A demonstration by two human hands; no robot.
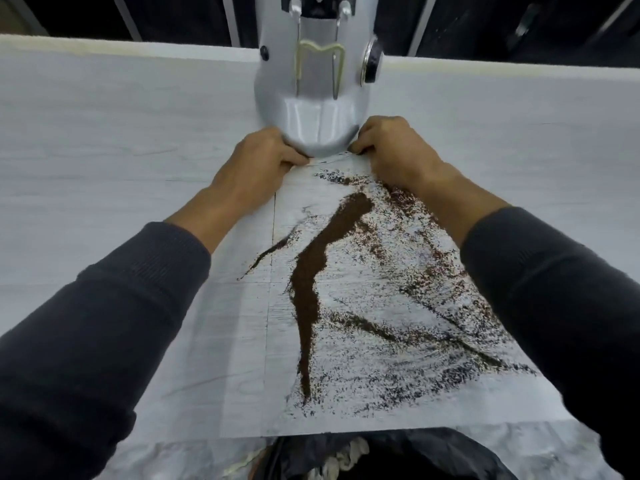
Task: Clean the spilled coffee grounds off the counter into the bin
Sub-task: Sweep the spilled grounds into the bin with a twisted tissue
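Curled fingers of the left hand (pixel 258 157) and right hand (pixel 391 147) pinch the far corners of a paper sheet (pixel 242 323) beside a grey machine base (pixel 317 126). Coffee grounds (pixel 310 282) streak the sheet on the white counter (pixel 104 150); its near edge overhangs the black-lined bin (pixel 398 455).

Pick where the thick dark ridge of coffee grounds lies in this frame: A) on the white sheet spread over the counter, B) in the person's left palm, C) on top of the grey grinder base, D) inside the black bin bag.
A: the thick dark ridge of coffee grounds runs down the white sheet, whose far edge both hands hold.
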